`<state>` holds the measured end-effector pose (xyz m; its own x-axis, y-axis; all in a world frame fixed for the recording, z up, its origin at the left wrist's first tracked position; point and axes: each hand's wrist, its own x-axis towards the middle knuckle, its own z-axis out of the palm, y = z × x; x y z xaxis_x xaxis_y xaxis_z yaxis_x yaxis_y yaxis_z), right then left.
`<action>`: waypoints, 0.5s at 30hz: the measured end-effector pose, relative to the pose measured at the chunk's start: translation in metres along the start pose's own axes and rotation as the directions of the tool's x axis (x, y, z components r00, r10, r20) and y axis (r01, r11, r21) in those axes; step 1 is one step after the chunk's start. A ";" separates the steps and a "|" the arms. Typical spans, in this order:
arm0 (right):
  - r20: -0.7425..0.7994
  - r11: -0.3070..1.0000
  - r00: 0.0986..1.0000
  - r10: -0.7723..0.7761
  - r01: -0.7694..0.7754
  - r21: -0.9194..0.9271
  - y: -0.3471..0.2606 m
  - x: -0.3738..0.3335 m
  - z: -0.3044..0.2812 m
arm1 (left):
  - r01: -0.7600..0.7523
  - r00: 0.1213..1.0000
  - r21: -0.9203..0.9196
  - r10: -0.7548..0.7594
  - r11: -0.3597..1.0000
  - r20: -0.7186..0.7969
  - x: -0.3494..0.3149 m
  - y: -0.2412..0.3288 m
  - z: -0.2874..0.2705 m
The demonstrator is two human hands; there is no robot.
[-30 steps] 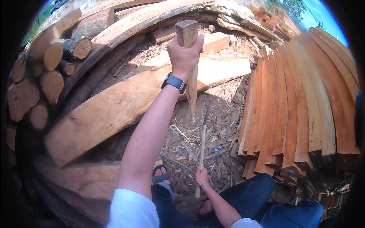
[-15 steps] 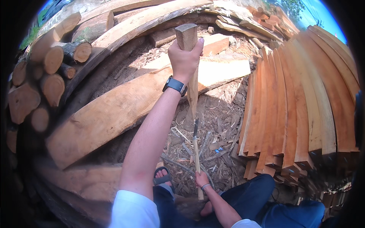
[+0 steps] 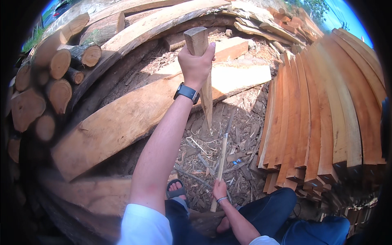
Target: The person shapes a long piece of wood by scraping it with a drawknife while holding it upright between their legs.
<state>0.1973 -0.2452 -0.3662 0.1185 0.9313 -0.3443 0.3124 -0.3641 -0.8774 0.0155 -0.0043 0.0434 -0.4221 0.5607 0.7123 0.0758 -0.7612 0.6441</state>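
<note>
Clearly two hands (image 3: 197, 67) (image 3: 219, 190), one stake (image 3: 206, 96), one knife (image 3: 223, 151)

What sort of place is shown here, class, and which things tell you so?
Probably an outdoor timber yard: cut logs are piled at left, sawn planks are stacked at right, and bark-like wood scraps litter the ground.

Sunlight bleaches part of the plank (image 3: 151, 100), nearer ground (image 3: 241, 143) lies shaded, and fisheye distortion bends edges.
</note>
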 end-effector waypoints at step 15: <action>0.256 0.962 0.946 0.197 -0.136 -0.239 0.009 0.002 -0.006 | 0.037 0.999 0.017 -0.037 0.999 -0.001 -0.002 0.003 0.007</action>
<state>0.2063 -0.2467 -0.3728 -0.0681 0.8086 -0.5844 0.5093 -0.4755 -0.7173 0.0225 -0.0050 0.0458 -0.4252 0.5879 0.6881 0.0754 -0.7346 0.6743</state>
